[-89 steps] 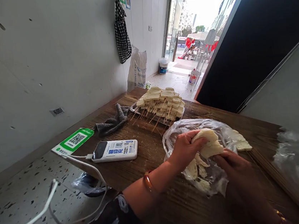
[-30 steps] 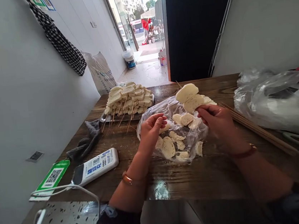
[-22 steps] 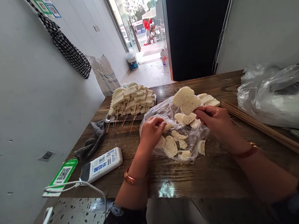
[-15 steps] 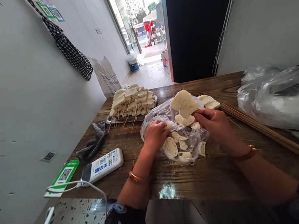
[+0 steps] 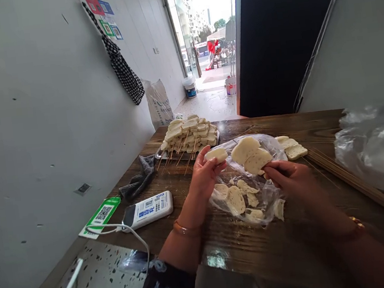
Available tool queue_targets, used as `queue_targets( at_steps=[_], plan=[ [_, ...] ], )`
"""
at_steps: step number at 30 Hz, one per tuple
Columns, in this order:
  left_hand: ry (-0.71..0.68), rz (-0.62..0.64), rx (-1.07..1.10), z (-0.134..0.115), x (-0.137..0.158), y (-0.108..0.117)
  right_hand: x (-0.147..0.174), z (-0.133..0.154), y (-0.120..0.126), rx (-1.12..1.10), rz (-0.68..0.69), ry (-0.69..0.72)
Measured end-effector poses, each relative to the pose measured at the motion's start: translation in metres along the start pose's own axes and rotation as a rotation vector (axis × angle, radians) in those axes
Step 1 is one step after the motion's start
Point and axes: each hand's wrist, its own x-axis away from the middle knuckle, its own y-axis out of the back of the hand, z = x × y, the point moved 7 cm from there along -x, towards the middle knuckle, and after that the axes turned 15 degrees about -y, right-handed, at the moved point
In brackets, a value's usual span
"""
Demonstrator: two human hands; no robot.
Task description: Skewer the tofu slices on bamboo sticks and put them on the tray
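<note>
Pinched between my left thumb and fingers, my left hand point(image 5: 205, 172) holds a pale bread slice point(image 5: 217, 155), raised above the table. My right hand point(image 5: 288, 177) grips the lower edge of two overlapping bread slices point(image 5: 250, 156); whether a skewer joins them is hidden. The two hands' slices are close together but apart. Beneath them lies an opened clear plastic bag point(image 5: 265, 191) with loose slices point(image 5: 235, 200) and torn pieces in it. Beyond my left hand, a tray bears a heaped pile of skewered slices point(image 5: 190, 132), their thin sticks poking toward me.
To the right lie a bundle of wooden skewers point(image 5: 351, 174), more slices point(image 5: 292, 146) and crumpled plastic bags point(image 5: 376, 150). On the left are a grey cloth point(image 5: 140, 177), a white payment device point(image 5: 147, 210) with a cable, and a green QR card point(image 5: 103, 213). The brown table point(image 5: 231, 246) meets the wall.
My left hand has risen from the bag with a slice in its fingers. My right hand still holds its two slices. The camera view has shifted, so the scene sits further right.
</note>
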Motion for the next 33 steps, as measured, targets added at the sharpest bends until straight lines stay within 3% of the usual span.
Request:
queue_targets(
  at_steps=[7,14,20,27,30,33],
  plan=[
    [-0.022,-0.089,0.106,-0.002,-0.003,0.006,0.008,0.004,-0.014,0.208,0.077,0.074],
    [-0.026,-0.118,0.024,-0.003,-0.002,0.011,0.006,0.003,-0.020,0.314,0.085,0.161],
    [-0.055,-0.087,-0.016,-0.002,-0.002,0.009,0.001,-0.003,-0.012,0.310,0.021,0.134],
    [-0.047,0.008,-0.118,0.000,0.002,0.000,0.000,-0.006,-0.014,0.351,0.037,0.161],
    [-0.117,-0.038,-0.193,-0.003,-0.002,0.007,-0.002,-0.009,-0.013,0.361,0.036,0.167],
    [-0.105,-0.133,-0.122,-0.002,-0.004,0.016,-0.001,-0.008,-0.012,0.368,0.030,0.176]
  ],
)
